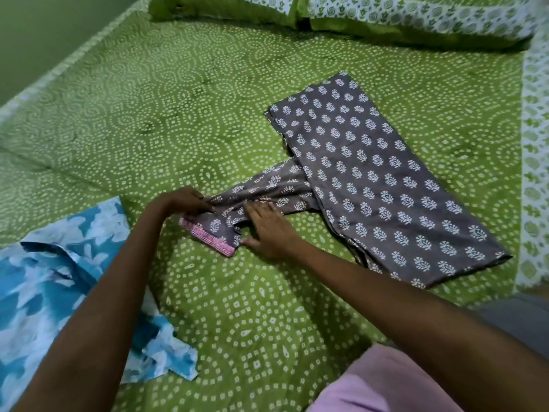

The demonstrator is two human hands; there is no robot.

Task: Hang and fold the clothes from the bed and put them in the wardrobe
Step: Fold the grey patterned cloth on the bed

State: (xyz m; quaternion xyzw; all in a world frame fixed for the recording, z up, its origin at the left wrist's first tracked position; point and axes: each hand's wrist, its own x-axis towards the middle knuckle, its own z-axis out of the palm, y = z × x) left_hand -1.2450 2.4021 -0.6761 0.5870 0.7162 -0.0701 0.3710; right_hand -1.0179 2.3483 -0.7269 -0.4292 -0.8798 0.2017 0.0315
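Observation:
A grey garment (371,173) with white flower prints lies folded lengthwise on the green bed (178,99), right of centre. Its sleeve (255,191) sticks out to the left and ends in a pink-trimmed cuff (208,233). My left hand (184,200) pinches the sleeve's upper edge near the cuff. My right hand (267,230) lies flat with straight fingers on the sleeve, just right of the cuff. A blue and white flowered garment (53,278) lies spread at the lower left, partly under my left forearm.
Two green and white patterned pillows (326,16) lie along the far edge of the bed. The bed's left edge (59,66) borders a green wall. A pink cloth (386,385) shows at the bottom right, close to me.

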